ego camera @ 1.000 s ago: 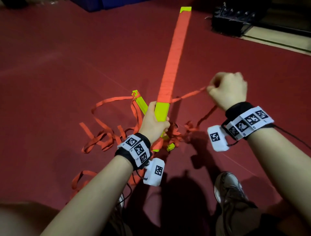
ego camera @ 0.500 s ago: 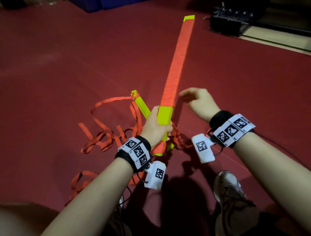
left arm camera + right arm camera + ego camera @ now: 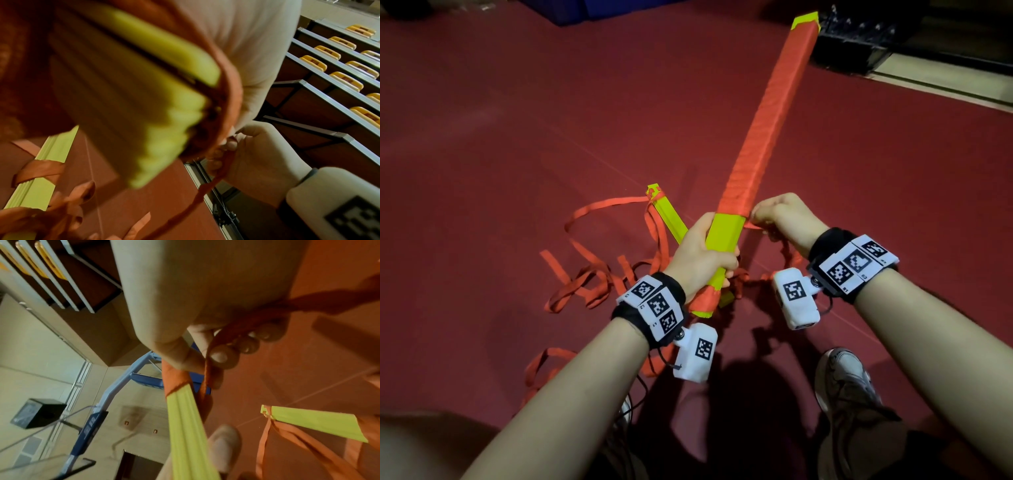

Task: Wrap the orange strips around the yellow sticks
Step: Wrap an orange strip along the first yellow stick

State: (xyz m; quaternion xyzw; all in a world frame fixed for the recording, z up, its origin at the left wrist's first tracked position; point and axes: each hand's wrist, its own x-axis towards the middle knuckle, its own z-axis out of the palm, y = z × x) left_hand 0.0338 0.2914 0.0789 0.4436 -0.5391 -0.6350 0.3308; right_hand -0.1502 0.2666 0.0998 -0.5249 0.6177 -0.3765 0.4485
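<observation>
A long yellow stick [image 3: 723,233] slants up and away from me, most of its length covered in orange strip wrapping [image 3: 763,113]. My left hand [image 3: 702,255] grips its bare yellow part near the lower end. My right hand [image 3: 780,217] pinches the orange strip [image 3: 207,186] right at the stick's right edge, where the wrapping ends; the strip [image 3: 207,369] runs between thumb and fingers. A second yellow stick [image 3: 667,214] lies on the floor behind my left hand, with strip tied near its far tip.
Loose orange strips [image 3: 585,284] lie tangled on the red floor [image 3: 517,137] to the left and under my hands. A black box [image 3: 856,44] stands at the far right, a blue object [image 3: 571,10] at the far edge. My shoe [image 3: 846,383] is at lower right.
My right hand has come in from the far right to the stick's edge, bringing the strip with it. The stick's far end has swung to the right.
</observation>
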